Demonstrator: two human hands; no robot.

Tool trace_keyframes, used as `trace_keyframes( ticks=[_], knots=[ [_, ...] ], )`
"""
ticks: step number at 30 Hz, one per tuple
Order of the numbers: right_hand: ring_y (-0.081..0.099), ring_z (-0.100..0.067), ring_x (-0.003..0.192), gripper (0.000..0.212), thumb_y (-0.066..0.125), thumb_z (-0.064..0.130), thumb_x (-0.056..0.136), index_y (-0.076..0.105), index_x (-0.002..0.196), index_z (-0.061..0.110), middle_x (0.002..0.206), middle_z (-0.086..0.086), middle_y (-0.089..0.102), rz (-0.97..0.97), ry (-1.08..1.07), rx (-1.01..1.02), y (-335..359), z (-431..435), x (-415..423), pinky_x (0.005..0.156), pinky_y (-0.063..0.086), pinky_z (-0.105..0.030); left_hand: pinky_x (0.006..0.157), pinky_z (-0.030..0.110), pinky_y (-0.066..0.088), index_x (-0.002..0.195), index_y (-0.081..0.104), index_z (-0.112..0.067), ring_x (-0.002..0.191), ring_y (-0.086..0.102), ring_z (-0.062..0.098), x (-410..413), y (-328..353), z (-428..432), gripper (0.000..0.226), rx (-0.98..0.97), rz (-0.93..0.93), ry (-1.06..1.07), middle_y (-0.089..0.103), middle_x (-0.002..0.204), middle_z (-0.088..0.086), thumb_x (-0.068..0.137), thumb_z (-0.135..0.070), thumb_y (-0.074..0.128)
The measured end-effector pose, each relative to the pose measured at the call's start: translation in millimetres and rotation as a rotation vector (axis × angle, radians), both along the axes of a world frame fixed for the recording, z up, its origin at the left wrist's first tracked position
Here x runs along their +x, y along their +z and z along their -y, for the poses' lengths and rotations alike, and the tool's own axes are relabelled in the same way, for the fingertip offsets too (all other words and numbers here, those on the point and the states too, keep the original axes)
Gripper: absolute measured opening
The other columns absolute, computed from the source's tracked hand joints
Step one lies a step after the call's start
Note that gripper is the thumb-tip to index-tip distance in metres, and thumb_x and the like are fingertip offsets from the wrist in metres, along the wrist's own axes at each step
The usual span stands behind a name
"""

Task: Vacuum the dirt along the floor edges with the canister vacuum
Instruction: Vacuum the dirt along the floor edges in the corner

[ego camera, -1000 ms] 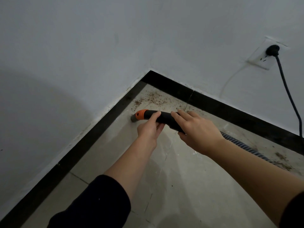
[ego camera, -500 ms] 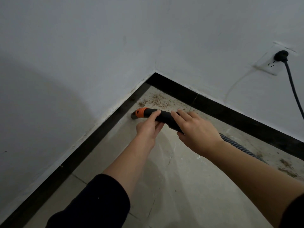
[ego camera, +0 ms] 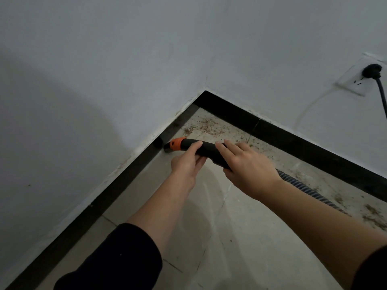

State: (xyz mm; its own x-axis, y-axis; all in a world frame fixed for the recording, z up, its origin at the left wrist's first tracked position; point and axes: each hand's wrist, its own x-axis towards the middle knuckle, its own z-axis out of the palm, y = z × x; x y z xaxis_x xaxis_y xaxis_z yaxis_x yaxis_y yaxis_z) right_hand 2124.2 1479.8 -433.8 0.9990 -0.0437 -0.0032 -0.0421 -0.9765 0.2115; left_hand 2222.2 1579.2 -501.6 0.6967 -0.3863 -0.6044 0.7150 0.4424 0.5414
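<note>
I hold a black vacuum nozzle [ego camera: 206, 150] with an orange collar [ego camera: 178, 143]; its tip [ego camera: 166, 148] touches the black baseboard [ego camera: 117, 181] at the floor's left edge. My left hand [ego camera: 186, 162] grips the nozzle just behind the collar. My right hand [ego camera: 245, 166] grips it further back, where the ribbed grey hose [ego camera: 301, 187] runs off to the right. Brown dirt [ego camera: 207, 127] lies scattered in the corner beyond the nozzle. More dirt [ego camera: 374, 216] lies along the right edge.
Two white walls meet at the corner [ego camera: 206, 91]. A wall socket [ego camera: 356, 80] on the right wall holds a black plug [ego camera: 371, 71] with its cord hanging down. The floor [ego camera: 240, 237] is pale tile with grout lines.
The nozzle tip has slid along the left baseboard toward the corner, and both hands moved with it. The view shifted a little to the left.
</note>
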Motion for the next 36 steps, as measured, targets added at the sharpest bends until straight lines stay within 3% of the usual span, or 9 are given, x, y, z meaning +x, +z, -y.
trace_keyframes(
  ticks=[4,29,36],
  knots=[
    [0.045,-0.023,0.121,0.060,0.046,0.024,0.098,0.019,0.152,0.018,0.149,-0.001,0.036,-0.012,0.016,0.005,1,-1,-3,0.083,0.048,-0.031,0.081,0.025,0.058,0.117,0.059,0.002,0.091,0.071,0.020,-6,-2,-4,0.035,0.015,-0.021,0.003,0.070,0.107,0.019,0.087,-0.010,0.071],
    [0.047,-0.024,0.119,0.063,0.050,0.025,0.096,0.020,0.151,0.018,0.146,-0.003,0.039,-0.032,-0.044,-0.032,4,34,-22,0.088,0.051,-0.036,0.067,0.020,0.059,0.124,0.057,0.004,0.075,0.072,0.014,-22,4,36,0.042,-0.051,-0.024,-0.045,0.071,0.104,0.018,0.087,-0.010,0.071],
    [0.045,-0.022,0.122,0.064,0.050,0.028,0.096,0.019,0.151,0.019,0.147,-0.002,0.038,-0.052,-0.061,-0.046,8,46,-34,0.089,0.051,-0.035,0.076,0.024,0.059,0.121,0.058,0.004,0.079,0.071,0.015,-34,6,51,0.039,-0.046,-0.038,-0.068,0.071,0.100,0.017,0.087,-0.010,0.072]
  ],
)
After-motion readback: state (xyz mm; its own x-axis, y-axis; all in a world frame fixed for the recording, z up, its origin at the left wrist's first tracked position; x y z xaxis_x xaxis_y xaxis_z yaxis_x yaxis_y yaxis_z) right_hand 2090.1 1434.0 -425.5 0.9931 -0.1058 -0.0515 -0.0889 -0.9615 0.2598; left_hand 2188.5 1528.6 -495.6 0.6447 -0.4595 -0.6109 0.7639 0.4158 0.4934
